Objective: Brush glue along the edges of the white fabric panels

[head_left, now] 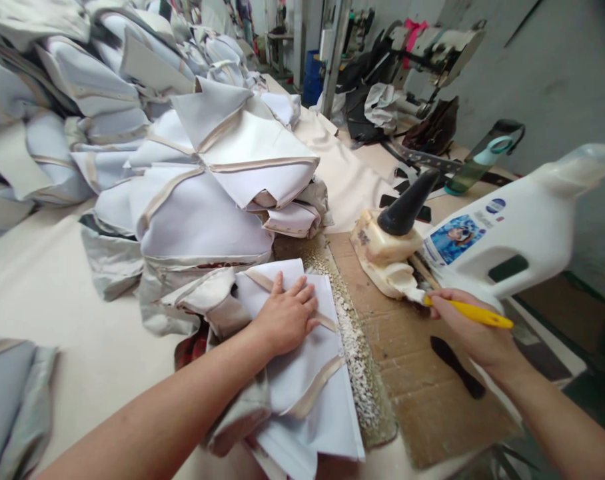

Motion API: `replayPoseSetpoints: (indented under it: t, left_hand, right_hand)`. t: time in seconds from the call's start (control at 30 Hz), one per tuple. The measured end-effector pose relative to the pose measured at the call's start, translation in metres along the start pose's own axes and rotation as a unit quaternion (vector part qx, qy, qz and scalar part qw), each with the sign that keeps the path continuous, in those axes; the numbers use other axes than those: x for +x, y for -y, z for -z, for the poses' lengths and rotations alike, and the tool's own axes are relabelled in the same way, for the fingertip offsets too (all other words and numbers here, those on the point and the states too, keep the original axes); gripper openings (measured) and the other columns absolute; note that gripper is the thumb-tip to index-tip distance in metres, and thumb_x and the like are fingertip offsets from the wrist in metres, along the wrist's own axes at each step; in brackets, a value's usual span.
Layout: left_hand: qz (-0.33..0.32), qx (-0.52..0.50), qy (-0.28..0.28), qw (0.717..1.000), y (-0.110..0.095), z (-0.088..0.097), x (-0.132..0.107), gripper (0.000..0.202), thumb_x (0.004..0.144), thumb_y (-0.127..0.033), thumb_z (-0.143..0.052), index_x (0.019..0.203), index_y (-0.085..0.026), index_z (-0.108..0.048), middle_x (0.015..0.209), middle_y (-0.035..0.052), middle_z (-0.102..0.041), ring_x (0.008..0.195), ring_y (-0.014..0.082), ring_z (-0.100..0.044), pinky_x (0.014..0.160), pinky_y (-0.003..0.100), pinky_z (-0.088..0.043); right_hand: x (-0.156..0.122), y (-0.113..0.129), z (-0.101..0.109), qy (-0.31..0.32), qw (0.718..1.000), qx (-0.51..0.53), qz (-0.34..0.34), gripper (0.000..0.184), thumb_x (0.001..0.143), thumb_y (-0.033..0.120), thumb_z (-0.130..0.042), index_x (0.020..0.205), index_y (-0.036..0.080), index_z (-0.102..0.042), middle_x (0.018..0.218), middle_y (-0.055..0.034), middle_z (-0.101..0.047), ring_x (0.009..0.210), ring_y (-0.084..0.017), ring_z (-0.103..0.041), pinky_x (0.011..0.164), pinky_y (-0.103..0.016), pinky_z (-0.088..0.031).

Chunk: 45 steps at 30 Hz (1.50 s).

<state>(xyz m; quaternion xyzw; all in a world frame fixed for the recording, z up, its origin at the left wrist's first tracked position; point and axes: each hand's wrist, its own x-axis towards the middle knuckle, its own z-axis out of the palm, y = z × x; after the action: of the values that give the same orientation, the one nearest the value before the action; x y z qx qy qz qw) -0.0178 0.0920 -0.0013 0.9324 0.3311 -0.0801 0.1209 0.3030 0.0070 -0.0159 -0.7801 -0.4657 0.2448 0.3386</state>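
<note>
My left hand (286, 315) lies flat, fingers spread, on a white fabric piece with beige trim (302, 373) near the table's front. My right hand (475, 327) grips a yellow-handled brush (470, 312). The brush tip touches a glue-crusted pot (385, 257) that stands on a sheet of cardboard (422, 373). A black cone-shaped funnel (407, 203) sits in the pot's top.
A tall stack of white trimmed fabric pieces (207, 180) rises behind my left hand, with more heaped at the far left. A big white plastic jug (512, 233) lies at the right. A green bottle (475, 167) and a sewing machine (432, 47) stand behind. Dried glue crumbs line the cardboard's edge.
</note>
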Motion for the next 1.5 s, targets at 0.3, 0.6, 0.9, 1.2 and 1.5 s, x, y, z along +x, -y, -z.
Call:
replayPoseSetpoints:
  t: [0.3,0.6,0.9,1.2,1.5]
  left_hand:
    - [0.018,-0.011,-0.033,0.999,0.002,-0.008,-0.001,0.037,0.089,-0.043,-0.044,0.117,-0.022,-0.054,0.135,0.0059,-0.048,0.132,0.0262,-0.030,0.108,0.061,-0.006]
    - [0.018,-0.022,-0.052,0.998,0.005,-0.010,-0.002,0.033,0.089,-0.039,-0.044,0.113,-0.021,-0.056,0.132,0.0075,-0.049,0.132,0.0270,-0.030,0.109,0.058,-0.007]
    - [0.020,-0.038,-0.068,0.997,0.004,-0.011,-0.001,0.029,0.088,-0.034,-0.044,0.108,-0.019,-0.059,0.130,0.0079,-0.052,0.132,0.0260,-0.030,0.110,0.056,-0.005]
    - [0.024,-0.030,-0.071,0.997,0.003,-0.014,-0.001,0.029,0.087,-0.033,-0.045,0.108,-0.019,-0.059,0.129,0.0075,-0.052,0.131,0.0267,-0.031,0.111,0.056,-0.005]
    - [0.024,-0.029,-0.072,0.997,0.002,-0.013,-0.001,0.027,0.088,-0.031,-0.043,0.105,-0.019,-0.061,0.126,0.0076,-0.054,0.131,0.0268,-0.032,0.110,0.055,-0.006]
  right_hand:
    - [-0.004,0.072,-0.072,0.124,0.978,0.166,0.005,0.039,0.083,0.055,-0.050,0.078,0.018,-0.061,0.059,-0.0019,-0.060,0.059,-0.017,-0.057,0.062,-0.028,-0.046]
    - [0.034,0.096,-0.128,0.102,0.988,0.113,-0.012,0.033,0.080,0.047,-0.048,0.070,0.018,-0.060,0.053,-0.0013,-0.059,0.056,-0.016,-0.058,0.057,-0.026,-0.045]
    - [-0.001,0.093,-0.111,0.170,0.983,0.072,-0.015,0.029,0.079,0.039,-0.048,0.060,0.019,-0.057,0.045,0.0022,-0.051,0.046,-0.014,-0.052,0.049,-0.025,-0.040]
    - [-0.007,0.094,-0.114,0.149,0.988,0.041,0.033,0.032,0.083,0.042,-0.042,0.062,0.020,-0.055,0.050,0.0010,-0.054,0.052,-0.015,-0.053,0.055,-0.026,-0.041]
    - [-0.028,0.089,-0.101,0.143,0.988,0.053,0.014,0.030,0.082,0.042,-0.044,0.065,0.020,-0.056,0.052,0.0011,-0.054,0.053,-0.015,-0.053,0.056,-0.026,-0.042]
